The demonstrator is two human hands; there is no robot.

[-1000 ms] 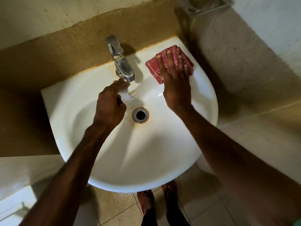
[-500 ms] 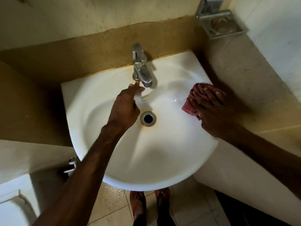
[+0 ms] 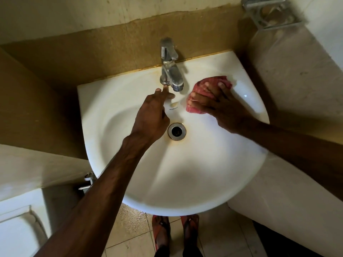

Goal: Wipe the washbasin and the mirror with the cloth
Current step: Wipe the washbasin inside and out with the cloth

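Note:
A white washbasin (image 3: 185,182) fills the middle of the view, with a steel drain (image 3: 176,131) in its bowl. My right hand (image 3: 217,106) presses a crumpled red checked cloth (image 3: 207,84) against the bowl's back slope, just right of the chrome tap (image 3: 169,71). My left hand (image 3: 152,117) hovers over the bowl with one finger stretched out, touching the underside of the tap spout. No mirror is in view.
A metal soap dish (image 3: 271,13) hangs on the wall at the top right. A beige tiled ledge (image 3: 297,80) runs along the right of the basin. My sandalled feet (image 3: 174,232) stand on the tiled floor below. A white fixture (image 3: 16,232) sits at the lower left.
My right hand has slid the cloth from the basin's right rim leftward to the back slope beside the tap. My left hand has stayed at the spout.

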